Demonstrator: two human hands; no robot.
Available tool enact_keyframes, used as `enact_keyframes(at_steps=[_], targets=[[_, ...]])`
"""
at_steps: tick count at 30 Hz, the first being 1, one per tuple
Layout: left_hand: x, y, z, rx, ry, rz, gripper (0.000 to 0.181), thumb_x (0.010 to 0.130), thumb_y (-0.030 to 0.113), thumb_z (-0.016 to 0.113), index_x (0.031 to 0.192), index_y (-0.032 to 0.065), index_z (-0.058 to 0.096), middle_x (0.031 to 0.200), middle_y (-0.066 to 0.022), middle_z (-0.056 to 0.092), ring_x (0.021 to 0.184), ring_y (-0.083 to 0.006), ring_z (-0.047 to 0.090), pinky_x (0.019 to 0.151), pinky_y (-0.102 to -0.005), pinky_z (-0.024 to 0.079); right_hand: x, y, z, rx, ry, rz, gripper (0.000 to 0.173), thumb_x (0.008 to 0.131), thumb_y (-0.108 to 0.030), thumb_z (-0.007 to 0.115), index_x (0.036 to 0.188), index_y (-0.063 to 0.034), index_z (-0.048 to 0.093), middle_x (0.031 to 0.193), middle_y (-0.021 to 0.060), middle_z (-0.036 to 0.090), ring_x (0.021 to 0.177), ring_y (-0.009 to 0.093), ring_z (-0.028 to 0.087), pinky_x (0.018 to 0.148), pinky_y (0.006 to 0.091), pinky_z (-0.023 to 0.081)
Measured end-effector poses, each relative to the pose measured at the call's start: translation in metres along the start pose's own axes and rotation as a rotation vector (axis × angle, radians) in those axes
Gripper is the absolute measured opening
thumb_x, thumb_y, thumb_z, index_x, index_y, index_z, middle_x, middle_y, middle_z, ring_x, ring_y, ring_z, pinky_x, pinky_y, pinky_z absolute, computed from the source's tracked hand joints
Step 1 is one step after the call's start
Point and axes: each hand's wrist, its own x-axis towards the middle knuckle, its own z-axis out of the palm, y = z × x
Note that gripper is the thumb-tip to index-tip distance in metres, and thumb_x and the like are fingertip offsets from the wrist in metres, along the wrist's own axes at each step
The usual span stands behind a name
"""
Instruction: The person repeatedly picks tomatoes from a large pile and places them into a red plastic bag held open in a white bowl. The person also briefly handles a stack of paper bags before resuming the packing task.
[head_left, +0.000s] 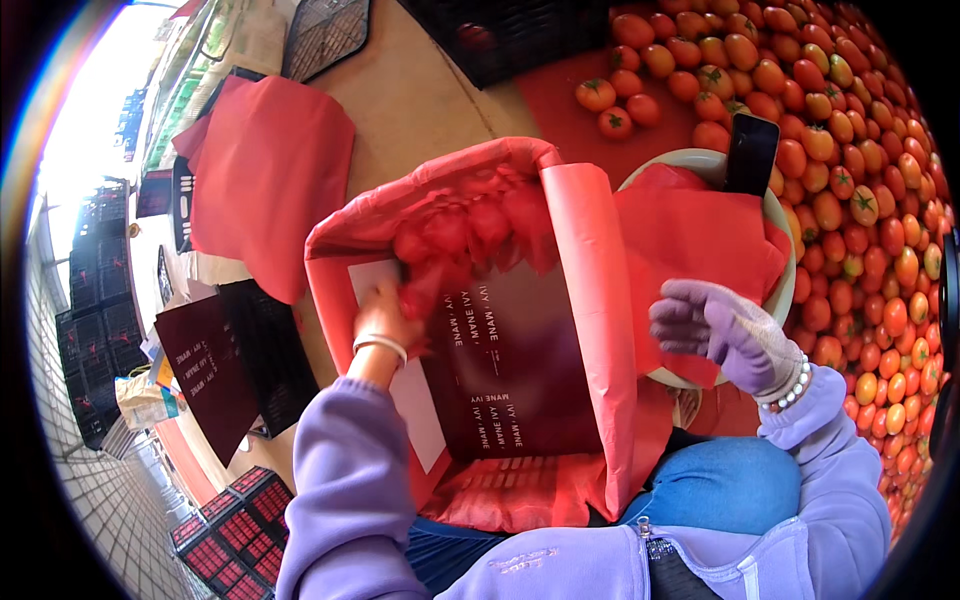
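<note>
In front of me stands a crate (585, 300) lined with red paper folded over its rims. A dark maroon printed sheet (517, 367) lies inside. Along the far wall sits a row of round bundles (487, 217) wrapped in thin red paper. My bare left hand (388, 321) is inside the left wall, with its fingers on a blurred piece of red wrapping paper (420, 292); whether a round item is inside cannot be seen. My right hand (716, 330), in a lilac glove, hovers empty with fingers apart over red paper sheets (690, 240), right of the crate.
The sheets lie on a pale round basin (784, 262), with a smartphone (752, 154) upright at its rim. A large heap of tomatoes (840, 187) covers the right side. Left are a red-paper stack (270, 172), a black crate (270, 352) and stacked crates (232, 532).
</note>
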Motion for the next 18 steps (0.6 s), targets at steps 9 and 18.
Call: enact_keyframes(at_steps=[9, 18], targets=[[0.038, -0.022, 0.098, 0.062, 0.73, 0.135, 0.038, 0.095, 0.013, 0.04, 0.131, 0.0012, 0.049, 0.119, -0.0236, 0.055, 0.112, -0.0361, 0.051, 0.098, -0.0434, 0.04, -0.081, 0.039, -0.078, -1.218, 0.539, -0.02, 0.047, 0.095, -0.035, 0.053, 0.126, 0.0003, 0.053, 0.116, 0.0175, 0.06, 0.109, 0.029, 0.058, 0.095, 0.0359, 0.045], [0.022, -0.072, 0.072, 0.339, 0.58, -0.023, 0.084, 0.073, -0.003, 0.056, 0.148, 0.0143, 0.023, 0.142, -0.028, 0.032, 0.135, -0.0404, 0.031, 0.111, -0.0463, 0.028, -0.148, 0.06, -0.213, -1.589, 1.38, 0.014, 0.057, 0.082, -0.04, 0.064, 0.129, -0.0115, 0.049, 0.127, 0.0185, 0.05, 0.116, 0.038, 0.05, 0.097, 0.0456, 0.043]])
